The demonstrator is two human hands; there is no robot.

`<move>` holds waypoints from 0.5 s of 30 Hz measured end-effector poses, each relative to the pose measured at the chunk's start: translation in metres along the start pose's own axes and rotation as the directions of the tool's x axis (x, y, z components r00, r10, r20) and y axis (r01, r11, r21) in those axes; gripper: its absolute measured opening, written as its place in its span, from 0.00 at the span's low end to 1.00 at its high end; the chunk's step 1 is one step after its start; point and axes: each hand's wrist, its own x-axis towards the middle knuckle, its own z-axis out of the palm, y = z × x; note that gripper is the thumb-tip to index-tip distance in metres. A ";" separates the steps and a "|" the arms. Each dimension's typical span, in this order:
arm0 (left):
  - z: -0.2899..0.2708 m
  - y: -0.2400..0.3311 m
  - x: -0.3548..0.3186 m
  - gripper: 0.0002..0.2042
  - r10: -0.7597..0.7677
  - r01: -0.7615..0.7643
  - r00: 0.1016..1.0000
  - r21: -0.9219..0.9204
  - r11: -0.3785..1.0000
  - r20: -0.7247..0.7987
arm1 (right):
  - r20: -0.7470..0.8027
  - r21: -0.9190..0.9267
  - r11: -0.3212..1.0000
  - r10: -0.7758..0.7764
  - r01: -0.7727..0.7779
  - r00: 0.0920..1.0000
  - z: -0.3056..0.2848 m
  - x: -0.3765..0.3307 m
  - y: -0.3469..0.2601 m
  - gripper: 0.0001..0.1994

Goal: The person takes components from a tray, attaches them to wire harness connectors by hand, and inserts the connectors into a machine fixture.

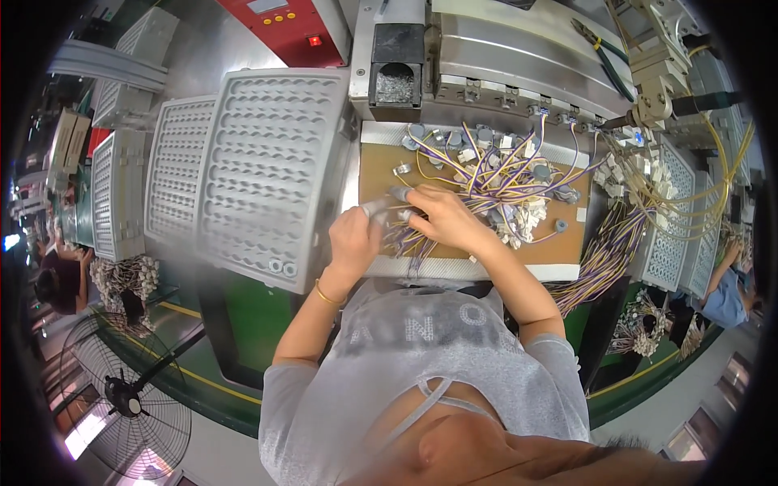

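Fingers of the left hand (354,236) pointed to 1 o'clock and those of the right hand (444,215) to 10, the tips near each other. Both sets were bent; blur hid the left tips, so I could not tell whether either hand was grasping a wire or had let go. The wires (519,190) lay piled on the brown mat (563,249), at 2 o'clock from the fingertips, fanning out with many long axes running roughly from 8 to 2. Their nearer ends reached under the right hand, clearly the closer one. The tray (259,162) stood at 10 from the left.
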 end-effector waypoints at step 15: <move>-0.123 -0.096 -0.089 0.14 -0.353 0.444 0.895 0.454 0.772 -0.274 | -0.137 0.149 0.965 0.236 -0.216 0.962 -0.086 0.000 -0.006 0.11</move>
